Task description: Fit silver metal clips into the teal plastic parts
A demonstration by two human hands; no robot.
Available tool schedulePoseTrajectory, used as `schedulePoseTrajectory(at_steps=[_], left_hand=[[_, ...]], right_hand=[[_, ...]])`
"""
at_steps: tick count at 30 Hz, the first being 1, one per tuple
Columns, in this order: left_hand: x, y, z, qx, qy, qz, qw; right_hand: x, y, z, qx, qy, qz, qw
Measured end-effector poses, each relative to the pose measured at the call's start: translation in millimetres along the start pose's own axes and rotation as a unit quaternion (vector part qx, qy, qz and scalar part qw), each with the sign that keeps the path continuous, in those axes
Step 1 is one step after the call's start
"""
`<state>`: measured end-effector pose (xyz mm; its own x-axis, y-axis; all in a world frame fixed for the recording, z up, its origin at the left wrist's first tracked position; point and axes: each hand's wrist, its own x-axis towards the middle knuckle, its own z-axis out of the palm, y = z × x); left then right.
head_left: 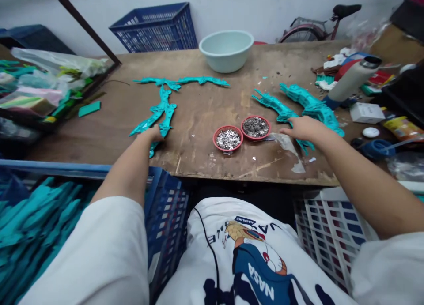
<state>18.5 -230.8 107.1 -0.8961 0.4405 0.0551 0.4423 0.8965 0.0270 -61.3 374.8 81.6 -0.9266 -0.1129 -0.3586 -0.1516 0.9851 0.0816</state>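
Several long, branched teal plastic parts lie on the wooden table. On the left side, my left hand point(148, 137) is closed at the near end of a teal plastic part point(166, 117), its fingers partly hidden. Other teal pieces touch or overlap that one. Over on the right, my right hand point(306, 130) rests across another teal plastic part point(273, 103), thumb stretched out apart from the fingers. Beyond it sits a thicker bundle of teal parts point(308, 103). Between my hands stand two red baskets, one with shiny metal clips point(228, 139), one with darker small metal pieces point(255, 127).
A pale green basin point(226, 53) stands at the table's back. Bottles, a white box point(367, 113) and clutter crowd the right. Below the edge are a blue crate point(167, 208) on the left and a white crate point(331, 225) on the right. A rack of bags point(49, 88) stands left.
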Motion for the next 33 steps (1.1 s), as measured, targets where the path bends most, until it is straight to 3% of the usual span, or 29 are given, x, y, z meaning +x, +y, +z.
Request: schedulePoseTrajectory(at_steps=[2, 4, 7, 9, 11, 13, 16, 18, 19, 20, 22, 25, 27, 29, 31, 33], left_hand=[[-6.7, -3.3, -4.2, 0.002, -0.003, -0.028, 1.000], [-0.1, -12.1, -11.5, 0.004, -0.005, -0.050, 0.999], [19.0, -18.1, -31.4, 0.003, 0.011, -0.069, 0.998], [25.0, -2.4, -46.4, -0.016, 0.031, -0.059, 0.998], [24.2, 36.5, -55.8, -0.058, 0.069, -0.034, 0.995], [21.7, 96.1, -53.2, -0.100, 0.137, -0.025, 0.985], [21.2, 201.3, -20.6, -0.222, 0.231, -0.052, 0.946], [17.5, 263.5, 12.1, -0.280, 0.219, -0.074, 0.932], [12.4, 288.6, 27.2, -0.312, 0.181, -0.058, 0.931], [4.8, 309.1, 39.6, -0.335, 0.123, -0.021, 0.934], [-15.8, 336.4, 52.9, -0.323, -0.011, 0.067, 0.944], [-40.6, 349.8, 46.4, -0.187, -0.174, 0.217, 0.942], [-39.2, 347.2, 36.5, -0.098, -0.201, 0.306, 0.926], [-22.2, 339.0, 32.8, -0.033, -0.168, 0.347, 0.922], [2.2, 327.3, 38.5, 0.027, -0.145, 0.317, 0.937], [24.0, 314.6, 50.0, 0.064, -0.185, 0.263, 0.945]], right_hand=[[-18.0, -15.1, -11.2, 0.019, 0.016, -0.026, 0.999], [-37.5, -23.4, -20.5, 0.042, 0.071, -0.052, 0.995], [-73.5, -21.9, -34.0, 0.102, 0.230, -0.125, 0.960], [-99.3, -17.6, -42.8, 0.143, 0.350, -0.163, 0.911], [-119.5, -19.3, -48.0, 0.183, 0.432, -0.174, 0.866], [-129.3, -33.0, -45.6, 0.261, 0.433, -0.201, 0.839], [-128.0, -75.3, -27.1, 0.448, 0.274, -0.286, 0.801], [-125.9, -104.9, -9.9, 0.543, 0.179, -0.319, 0.755], [-126.4, -115.8, -1.4, 0.567, 0.159, -0.320, 0.742], [-128.1, -122.9, 6.8, 0.571, 0.146, -0.315, 0.744], [-132.9, -125.5, 21.6, 0.535, 0.120, -0.292, 0.783], [-132.4, -114.2, 39.6, 0.432, 0.037, -0.243, 0.868], [-120.8, -108.4, 49.3, 0.343, 0.002, -0.218, 0.914], [-101.4, -106.9, 56.9, 0.239, -0.008, -0.217, 0.946], [-77.8, -105.5, 61.6, 0.149, -0.011, -0.234, 0.961], [-52.2, -99.6, 62.7, 0.081, 0.003, -0.256, 0.963]])
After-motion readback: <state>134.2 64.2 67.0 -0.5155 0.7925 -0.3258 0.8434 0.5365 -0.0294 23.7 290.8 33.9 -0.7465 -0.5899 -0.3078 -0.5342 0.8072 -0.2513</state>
